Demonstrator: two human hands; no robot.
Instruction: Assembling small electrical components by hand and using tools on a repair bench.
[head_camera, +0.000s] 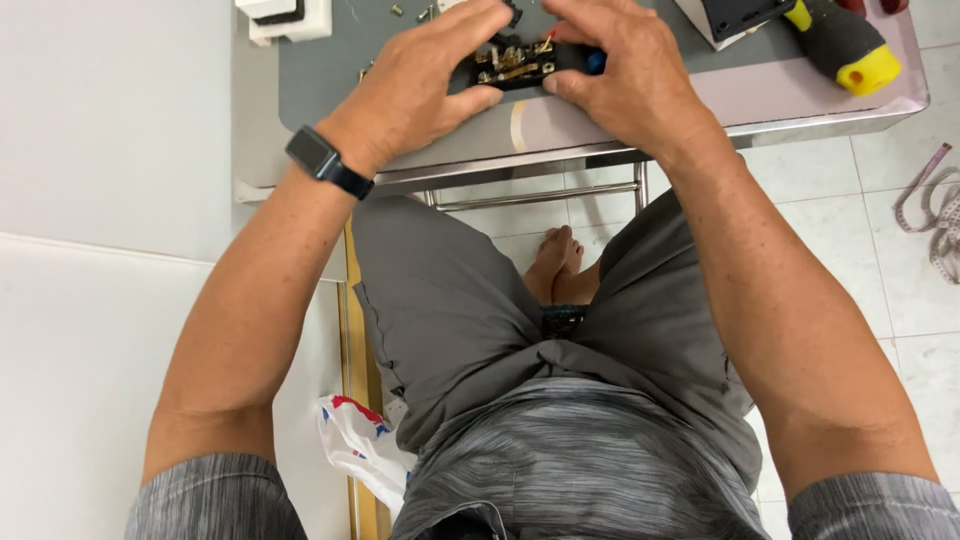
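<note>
My left hand (425, 85) and right hand (625, 75), both clasped around the small black electrical part (515, 62) on the grey table (330, 70).

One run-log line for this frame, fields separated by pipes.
left hand: grips black component with brass contacts | right hand: grips its other end | surface: grey-topped metal table | nearby: yellow-and-black screwdriver handle
</note>
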